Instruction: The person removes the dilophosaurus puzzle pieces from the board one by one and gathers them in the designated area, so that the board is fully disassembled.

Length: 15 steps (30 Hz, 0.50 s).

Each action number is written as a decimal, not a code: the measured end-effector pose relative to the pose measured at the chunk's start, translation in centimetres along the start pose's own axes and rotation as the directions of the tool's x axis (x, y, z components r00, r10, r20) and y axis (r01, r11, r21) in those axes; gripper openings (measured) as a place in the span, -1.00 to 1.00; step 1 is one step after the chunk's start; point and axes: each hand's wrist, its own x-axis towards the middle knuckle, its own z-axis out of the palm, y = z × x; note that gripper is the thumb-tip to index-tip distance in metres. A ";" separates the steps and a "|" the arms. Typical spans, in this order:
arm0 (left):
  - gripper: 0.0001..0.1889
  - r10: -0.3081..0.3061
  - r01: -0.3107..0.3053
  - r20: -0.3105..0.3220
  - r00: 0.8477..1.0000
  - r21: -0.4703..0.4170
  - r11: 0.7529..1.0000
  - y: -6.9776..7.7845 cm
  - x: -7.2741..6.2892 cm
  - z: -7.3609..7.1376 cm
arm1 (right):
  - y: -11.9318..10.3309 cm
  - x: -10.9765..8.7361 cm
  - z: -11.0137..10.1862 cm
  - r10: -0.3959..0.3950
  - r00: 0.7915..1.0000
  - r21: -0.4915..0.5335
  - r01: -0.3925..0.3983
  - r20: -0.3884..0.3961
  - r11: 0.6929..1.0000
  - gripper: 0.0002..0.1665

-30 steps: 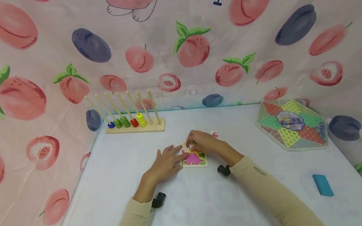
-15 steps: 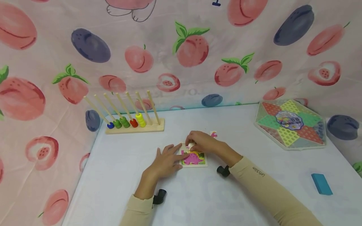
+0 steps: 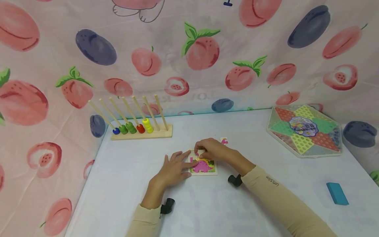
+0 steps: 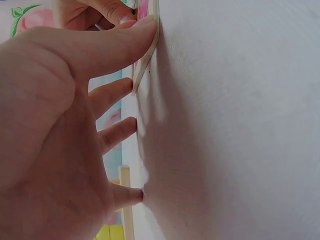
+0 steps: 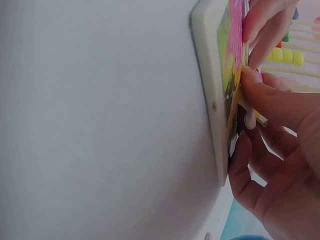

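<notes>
A small square wooden jigsaw puzzle point(image 3: 207, 168) with a pink dinosaur picture lies on the white table in the head view. My left hand point(image 3: 172, 171) steadies it from the left, fingers spread, with the thumb on its near edge and the index finger across the picture. Over the upper part of the puzzle, my right hand point(image 3: 214, 149) pinches a puzzle piece point(image 5: 260, 119), which stands tilted against the board in the right wrist view. The fingers hide most of that piece. Just beyond the right hand lies a loose pink-and-white puzzle piece point(image 3: 224, 141).
A wooden bead-counting rack point(image 3: 142, 134) with coloured beads and upright rods stands at the back left. Toward the back right lies a hexagonal game box point(image 3: 305, 131). A blue block point(image 3: 337, 194) rests at the right. Behind the table hangs a peach-patterned cloth point(image 3: 177, 65).
Half a second ago a pale face of the piece showed between the right hand's fingers; now it shows less, as the piece has turned slightly. The left hand has stayed in place.
</notes>
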 end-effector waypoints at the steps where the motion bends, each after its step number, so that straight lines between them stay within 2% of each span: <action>1: -0.50 0.002 -0.002 -0.001 1.000 -0.004 1.000 0.0 0.0 0.0 | 0.1 0.0 0.0 0.005 1.000 0.006 -0.005 0.001 1.000 -0.81; 8: -0.51 0.005 -0.005 -0.006 1.000 -0.007 1.000 0.1 -0.2 -0.1 | 0.9 0.2 0.2 0.015 1.000 0.053 -0.014 -0.023 0.999 -0.81; 15: -0.49 0.012 -0.012 -0.006 1.000 0.005 1.000 0.0 -0.2 -0.1 | 1.5 -0.1 -0.2 0.003 0.998 0.157 0.006 -0.058 0.988 -0.81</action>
